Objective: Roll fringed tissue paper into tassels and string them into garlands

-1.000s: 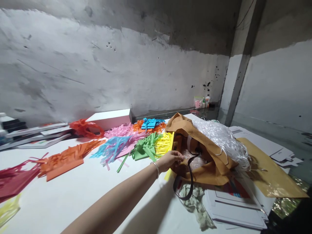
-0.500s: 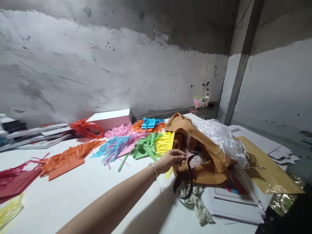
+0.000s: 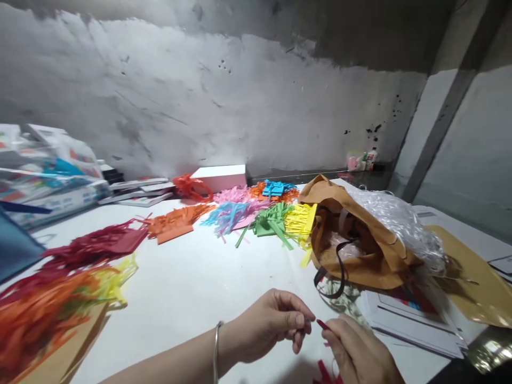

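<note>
Over the front of the white table, my left hand (image 3: 272, 325), with a bangle at the wrist, has its thumb and fingers pinched on something small that I cannot make out. Just right of it, my right hand (image 3: 360, 349) is closed on a dark red paper strip (image 3: 323, 324), its tip pointing at my left fingers. More dark red fringed paper (image 3: 327, 374) hangs below, cut by the lower frame edge. Beyond my hands lies a brown cloth bag (image 3: 374, 253), its mouth facing me, with clear plastic inside and a dark strap.
Fringed paper bundles lie across the table: yellow (image 3: 300, 220), green (image 3: 272, 218), orange (image 3: 172, 224), dark red (image 3: 96, 242), with more orange at left. White string (image 3: 400, 224), a tan envelope (image 3: 472, 272) and stacked white sheets (image 3: 412, 325) are right. A white box (image 3: 220, 178) stands by the wall.
My left hand has pulled back from the bag's mouth toward me. My right hand has come into view with the dark red strip. The view has swung left.
</note>
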### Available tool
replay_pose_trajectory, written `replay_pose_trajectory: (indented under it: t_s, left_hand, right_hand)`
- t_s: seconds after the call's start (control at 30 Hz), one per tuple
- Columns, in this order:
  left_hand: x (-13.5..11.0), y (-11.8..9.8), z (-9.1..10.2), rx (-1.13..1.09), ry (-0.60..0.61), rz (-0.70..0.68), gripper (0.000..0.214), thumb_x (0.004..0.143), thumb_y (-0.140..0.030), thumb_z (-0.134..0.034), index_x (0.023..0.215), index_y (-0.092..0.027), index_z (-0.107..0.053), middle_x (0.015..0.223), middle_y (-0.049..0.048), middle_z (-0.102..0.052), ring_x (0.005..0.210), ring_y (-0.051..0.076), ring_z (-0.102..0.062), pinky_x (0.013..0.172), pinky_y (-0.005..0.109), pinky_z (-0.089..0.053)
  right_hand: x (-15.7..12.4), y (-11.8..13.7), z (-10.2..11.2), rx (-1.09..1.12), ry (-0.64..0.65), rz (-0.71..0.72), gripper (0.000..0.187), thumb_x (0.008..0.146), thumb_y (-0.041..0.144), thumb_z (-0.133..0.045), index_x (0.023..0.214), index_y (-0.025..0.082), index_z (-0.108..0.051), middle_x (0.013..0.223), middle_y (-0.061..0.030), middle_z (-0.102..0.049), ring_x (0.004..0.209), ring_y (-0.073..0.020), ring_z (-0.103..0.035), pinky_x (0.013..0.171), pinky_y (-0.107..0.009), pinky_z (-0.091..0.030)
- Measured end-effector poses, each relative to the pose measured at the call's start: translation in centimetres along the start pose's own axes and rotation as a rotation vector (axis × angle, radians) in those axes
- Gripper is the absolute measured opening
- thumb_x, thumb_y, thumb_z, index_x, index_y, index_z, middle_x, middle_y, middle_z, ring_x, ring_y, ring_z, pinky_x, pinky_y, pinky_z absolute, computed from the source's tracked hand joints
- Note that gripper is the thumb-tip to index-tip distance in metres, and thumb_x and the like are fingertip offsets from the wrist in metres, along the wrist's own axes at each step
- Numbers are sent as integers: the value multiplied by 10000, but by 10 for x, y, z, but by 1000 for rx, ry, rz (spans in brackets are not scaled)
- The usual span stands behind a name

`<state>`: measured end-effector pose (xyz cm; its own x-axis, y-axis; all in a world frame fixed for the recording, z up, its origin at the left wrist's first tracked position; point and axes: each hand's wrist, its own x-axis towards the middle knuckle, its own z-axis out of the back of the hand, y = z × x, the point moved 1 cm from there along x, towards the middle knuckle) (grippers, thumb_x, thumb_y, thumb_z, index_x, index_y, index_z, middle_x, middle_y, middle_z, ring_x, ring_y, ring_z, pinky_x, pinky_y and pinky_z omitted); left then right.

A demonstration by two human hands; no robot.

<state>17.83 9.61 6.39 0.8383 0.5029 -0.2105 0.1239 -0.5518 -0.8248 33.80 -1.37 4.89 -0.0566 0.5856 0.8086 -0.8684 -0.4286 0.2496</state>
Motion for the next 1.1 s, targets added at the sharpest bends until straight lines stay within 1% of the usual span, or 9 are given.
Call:
replay_pose_trajectory:
  t_s: [0.1, 0.3, 0.43, 0.53, 0.6, 0.77, 0.9, 0.97, 1.1]
  left_hand:
    - [-26, 7, 10, -21, -67, -34, 359, 558, -364, -961, 748, -111, -793, 626, 48, -671, 478, 87, -589, 488, 201, -471]
    - [-67, 10, 28, 69, -167, -133, 357, 618, -398, -928, 760, -100, -792, 644, 49, -649, 544, 95, -570, 542, 226, -489]
    - [-87, 14, 40, 156, -216, -184, 384, 672, -449, -887, 782, -98, -775, 697, 54, -647, 610, 113, -589, 567, 229, -490]
    - [-98, 19, 49, 171, -236, -191, 406, 695, -478, -863, 776, -97, -748, 677, 40, -626, 605, 117, -583, 557, 232, -485]
    - [-102, 22, 53, 162, -251, -174, 421, 693, -490, -858, 771, -97, -731, 664, 35, -622, 589, 115, -572, 546, 233, -479]
    - [-109, 29, 60, 129, -293, -148, 432, 645, -470, -888, 792, -101, -718, 686, 34, -646, 567, 102, -561, 549, 231, -472]
    - [-113, 31, 63, 220, -323, -225, 403, 685, -475, -863, 754, -101, -729, 718, 33, -632, 603, 101, -567, 573, 224, -474]
    - [-114, 31, 64, 241, -330, -244, 385, 700, -468, -856, 765, -107, -742, 728, 30, -625, 610, 104, -572, 576, 228, -483]
    - [-115, 33, 65, 192, -309, -230, 369, 688, -448, -869, 808, -117, -761, 738, 31, -630, 603, 113, -592, 569, 244, -503]
  right_hand:
    - [4, 13, -16, 27, 153, 104, 246, 1040, 183, -379, 868, 220, -552, 662, 7, -582, 573, -137, -612, 568, -229, -478]
    - [1, 35, -38, 26, 363, 164, 214, 1013, 161, -411, 844, 240, -513, 696, 20, -581, 602, -152, -600, 562, -261, -448]
    - [8, 46, -47, 65, 542, 130, 194, 1016, 192, -423, 854, 259, -506, 732, 35, -605, 639, -151, -621, 576, -256, -456]
    - [14, 53, -55, 117, 670, 79, 181, 1029, 210, -415, 891, 269, -517, 780, 42, -634, 686, -140, -644, 604, -238, -466]
    - [16, 59, -61, 132, 691, 65, 187, 1036, 219, -404, 897, 267, -519, 788, 42, -641, 694, -137, -648, 612, -234, -463]
    - [10, 71, -72, 92, 656, 99, 170, 1015, 187, -435, 889, 255, -526, 771, 45, -650, 669, -135, -642, 583, -242, -422]
    - [9, 75, -76, 76, 607, 189, 203, 987, 141, -420, 844, 249, -517, 716, 47, -634, 600, -140, -607, 547, -262, -381]
    - [10, 75, -77, 88, 611, 190, 211, 987, 139, -422, 832, 250, -513, 706, 53, -630, 594, -135, -602, 545, -260, -378]
    - [7, 73, -79, 59, 592, 175, 204, 976, 134, -447, 817, 247, -503, 695, 51, -621, 588, -135, -593, 539, -266, -368]
